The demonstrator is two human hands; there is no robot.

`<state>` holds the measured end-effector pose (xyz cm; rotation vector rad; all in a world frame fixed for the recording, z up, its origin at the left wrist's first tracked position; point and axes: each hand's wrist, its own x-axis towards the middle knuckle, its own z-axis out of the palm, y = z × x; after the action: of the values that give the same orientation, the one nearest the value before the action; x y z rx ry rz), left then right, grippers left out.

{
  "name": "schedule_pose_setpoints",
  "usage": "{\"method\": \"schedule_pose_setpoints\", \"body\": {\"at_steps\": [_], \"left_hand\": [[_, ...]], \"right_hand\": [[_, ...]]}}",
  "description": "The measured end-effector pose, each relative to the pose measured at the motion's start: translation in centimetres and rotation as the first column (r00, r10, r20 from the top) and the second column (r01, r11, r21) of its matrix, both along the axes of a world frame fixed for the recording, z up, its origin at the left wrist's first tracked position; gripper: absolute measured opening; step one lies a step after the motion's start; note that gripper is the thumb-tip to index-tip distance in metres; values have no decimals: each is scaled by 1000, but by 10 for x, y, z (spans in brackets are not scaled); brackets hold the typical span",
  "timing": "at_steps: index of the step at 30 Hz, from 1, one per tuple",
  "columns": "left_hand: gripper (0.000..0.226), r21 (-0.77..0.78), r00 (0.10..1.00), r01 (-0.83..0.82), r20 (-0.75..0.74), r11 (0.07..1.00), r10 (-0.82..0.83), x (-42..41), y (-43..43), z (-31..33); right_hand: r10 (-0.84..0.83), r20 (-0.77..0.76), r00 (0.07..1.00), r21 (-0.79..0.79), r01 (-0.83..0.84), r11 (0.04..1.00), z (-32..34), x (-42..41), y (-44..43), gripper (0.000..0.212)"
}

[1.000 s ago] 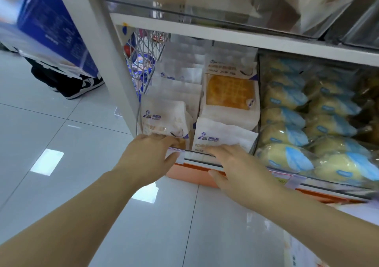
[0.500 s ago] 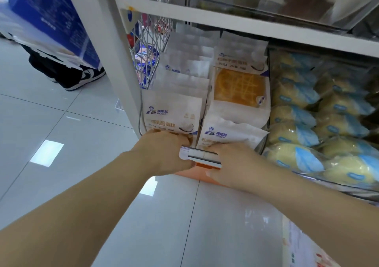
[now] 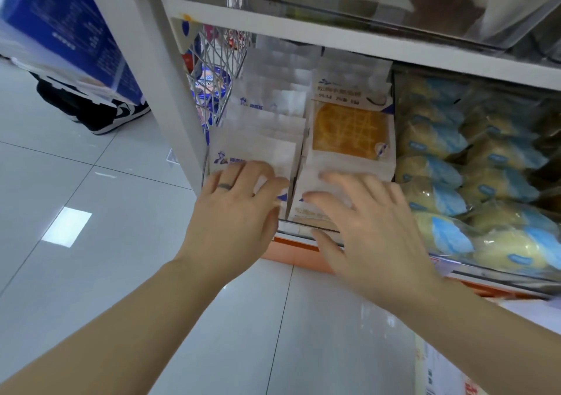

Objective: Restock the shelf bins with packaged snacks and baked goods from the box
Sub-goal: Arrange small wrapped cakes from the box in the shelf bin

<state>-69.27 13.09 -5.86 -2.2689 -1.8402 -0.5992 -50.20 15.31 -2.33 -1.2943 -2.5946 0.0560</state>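
Both hands sit further into the bin (image 3: 293,227) than half a second ago: then the fingers curled over its front lip, now they are straight and spread. The left hand (image 3: 233,209) presses flat on the left-row packet (image 3: 258,155) at the bin's front. The right hand (image 3: 373,231) presses the right-row packet (image 3: 309,214), just in front of the waffle packet (image 3: 349,127). Both grips are wide and hold nothing. Yellow buns (image 3: 449,182) fill the space right of the bin. Judgement: the packets are being pushed back and seated; this bin looks full, so restocking likely moves elsewhere.
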Motion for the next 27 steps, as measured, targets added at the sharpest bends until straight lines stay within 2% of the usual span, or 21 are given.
{"method": "schedule_pose_setpoints", "body": {"at_steps": [3, 6, 8, 10, 13, 16, 19, 21, 23, 27], "left_hand": [[43, -1, 999, -13, -38, 1000, 13, 6, 13, -1], [54, -108, 997, -31, -77, 994, 23, 9, 23, -6], [58, -86, 997, -39, -72, 995, 33, 11, 27, -7], [64, -38, 997, -45, -57, 998, 43, 14, 30, -9], [74, -26, 996, -51, -74, 998, 49, 18, 34, -10], [80, -79, 996, -76, -51, 994, 72, 22, 39, -6], [73, -106, 999, -33, -9, 994, 32, 28, 44, -3], [68, -95, 999, -18, 36, 995, 21, 32, 46, -3], [75, -86, 996, -35, 82, 996, 42, 36, 47, -3], [97, -81, 987, -84, 131, 993, 94, 42, 43, -2]], "right_hand": [[-1, 123, 992, 76, -9, 997, -18, 2, 15, 63], [24, 222, 975, 46, -35, 998, -30, 0, 32, 61], [30, 162, 986, 46, -38, 998, -24, -1, 39, 51], [-15, 25, 1000, 75, 13, 997, -8, -2, 45, 46], [-149, -88, 985, 8, 150, 989, 11, 2, 60, 56], [-265, 12, 964, -172, 264, 949, 13, 9, 80, 73], [-219, 96, 971, -190, 234, 953, 8, 12, 86, 79], [-194, 98, 976, -180, 209, 961, 6, 13, 85, 75], [-230, 39, 973, -152, 233, 961, 6, 14, 87, 60], [-250, -247, 936, -89, 235, 968, 15, 18, 88, 27]]}}
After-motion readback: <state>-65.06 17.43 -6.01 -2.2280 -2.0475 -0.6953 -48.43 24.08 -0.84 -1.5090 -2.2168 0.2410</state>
